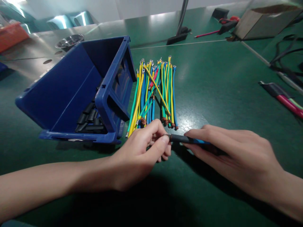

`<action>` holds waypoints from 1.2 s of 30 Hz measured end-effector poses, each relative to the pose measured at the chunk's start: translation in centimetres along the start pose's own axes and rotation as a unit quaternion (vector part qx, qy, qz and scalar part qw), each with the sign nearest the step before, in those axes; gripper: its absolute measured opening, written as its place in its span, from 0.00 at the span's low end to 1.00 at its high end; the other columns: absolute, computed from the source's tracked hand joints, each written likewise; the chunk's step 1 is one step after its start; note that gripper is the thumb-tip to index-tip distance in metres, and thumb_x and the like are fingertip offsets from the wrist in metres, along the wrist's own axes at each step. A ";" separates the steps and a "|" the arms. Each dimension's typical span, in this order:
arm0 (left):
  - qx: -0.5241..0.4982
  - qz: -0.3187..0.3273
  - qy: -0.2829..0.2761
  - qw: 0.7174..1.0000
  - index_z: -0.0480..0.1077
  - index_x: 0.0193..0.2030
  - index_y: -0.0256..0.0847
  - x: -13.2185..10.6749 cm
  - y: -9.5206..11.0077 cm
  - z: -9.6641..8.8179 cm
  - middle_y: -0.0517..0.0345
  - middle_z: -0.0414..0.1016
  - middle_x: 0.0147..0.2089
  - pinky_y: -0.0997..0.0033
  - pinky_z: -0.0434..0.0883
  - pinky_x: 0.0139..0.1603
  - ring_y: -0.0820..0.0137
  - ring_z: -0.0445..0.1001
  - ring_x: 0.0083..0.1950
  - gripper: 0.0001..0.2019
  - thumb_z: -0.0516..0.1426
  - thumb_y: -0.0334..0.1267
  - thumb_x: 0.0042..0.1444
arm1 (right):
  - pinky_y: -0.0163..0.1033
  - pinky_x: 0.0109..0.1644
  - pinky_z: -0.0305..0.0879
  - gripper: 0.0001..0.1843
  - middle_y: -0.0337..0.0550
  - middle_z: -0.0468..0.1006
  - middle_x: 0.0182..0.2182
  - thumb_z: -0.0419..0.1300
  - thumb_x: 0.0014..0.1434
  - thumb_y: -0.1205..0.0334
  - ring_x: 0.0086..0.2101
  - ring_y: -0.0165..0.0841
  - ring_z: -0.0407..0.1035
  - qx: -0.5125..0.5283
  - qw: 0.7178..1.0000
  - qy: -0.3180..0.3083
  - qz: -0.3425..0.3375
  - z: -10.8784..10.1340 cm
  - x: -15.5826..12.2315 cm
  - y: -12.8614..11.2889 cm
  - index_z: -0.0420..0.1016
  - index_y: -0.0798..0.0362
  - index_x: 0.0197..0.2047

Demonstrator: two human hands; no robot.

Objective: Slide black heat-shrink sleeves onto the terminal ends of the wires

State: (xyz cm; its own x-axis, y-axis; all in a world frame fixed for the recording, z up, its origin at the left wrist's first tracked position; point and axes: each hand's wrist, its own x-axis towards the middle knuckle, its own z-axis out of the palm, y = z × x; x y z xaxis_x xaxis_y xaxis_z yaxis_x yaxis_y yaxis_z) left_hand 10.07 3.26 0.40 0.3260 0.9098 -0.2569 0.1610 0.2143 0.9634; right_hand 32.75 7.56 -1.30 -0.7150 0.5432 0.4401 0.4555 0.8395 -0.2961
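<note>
Between my hands is a blue cable (200, 141) with a black sleeve (179, 138) around its left part. My left hand (144, 148) is closed, thumb and forefinger pinching the metal end that sticks out of the sleeve. My right hand (239, 154) grips the blue part, fingers closed along it; the cable's far end is hidden under the palm. Just beyond my left hand lies a bundle of cut cables (167, 91) in yellow, green, blue and red, several with ring lugs at the far ends and bare copper at the near ends.
A blue bin (59, 75) lies at left, holding several short black sleeves (88, 115). Behind it is a metal bowl (69, 41). A dark stand (178, 37) is at the back; a cardboard box (265, 22) and red-and-black cables (284, 97) are at right.
</note>
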 end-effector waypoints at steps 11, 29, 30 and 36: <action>-0.009 -0.005 -0.001 1.000 0.64 0.35 0.40 0.1 0.0 -0.1 0.62 0.71 0.34 0.72 0.67 0.38 0.74 0.69 0.34 0.10 0.51 0.37 0.70 | 0.35 0.23 0.56 0.10 0.36 0.75 0.24 0.53 0.71 0.62 0.20 0.27 0.66 -0.027 1.000 0.003 0.007 0.0 0.0 -0.2 0.75 0.51 0.41; -0.007 -0.004 -0.015 1.000 0.65 0.36 0.40 -0.1 -0.1 -0.2 0.63 0.71 0.35 0.71 0.68 0.40 0.74 0.70 0.36 0.09 0.51 0.37 0.70 | 0.34 0.23 0.59 0.08 0.35 0.78 0.25 0.55 0.70 0.59 0.21 0.26 0.70 0.001 1.000 0.003 0.008 0.2 0.3 -0.1 0.74 0.51 0.41; -0.013 -0.003 -0.015 1.000 0.65 0.37 0.40 -0.1 -0.1 -0.2 0.63 0.71 0.35 0.71 0.68 0.40 0.74 0.70 0.37 0.09 0.51 0.38 0.71 | 0.34 0.23 0.59 0.08 0.35 0.79 0.26 0.55 0.70 0.59 0.21 0.26 0.71 -0.001 1.000 0.003 0.010 0.2 0.3 0.0 0.74 0.51 0.42; -0.031 0.005 -0.004 0.999 0.61 0.38 0.42 -0.3 -0.1 0.0 0.63 0.71 0.35 0.68 0.68 0.41 0.73 0.70 0.36 0.11 0.48 0.41 0.73 | 0.34 0.24 0.60 0.09 0.37 0.79 0.27 0.56 0.69 0.57 0.21 0.27 0.71 -0.001 1.000 -0.001 0.018 0.0 0.0 0.0 0.73 0.52 0.43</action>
State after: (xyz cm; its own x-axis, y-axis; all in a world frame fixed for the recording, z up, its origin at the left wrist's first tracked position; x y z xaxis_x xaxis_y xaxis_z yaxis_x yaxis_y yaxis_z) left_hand 10.00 2.96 0.42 0.3349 0.9092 -0.2473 0.0996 0.2268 0.9688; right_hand 32.77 7.59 -1.32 -0.6990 0.5732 0.4276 0.4824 0.8194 -0.3098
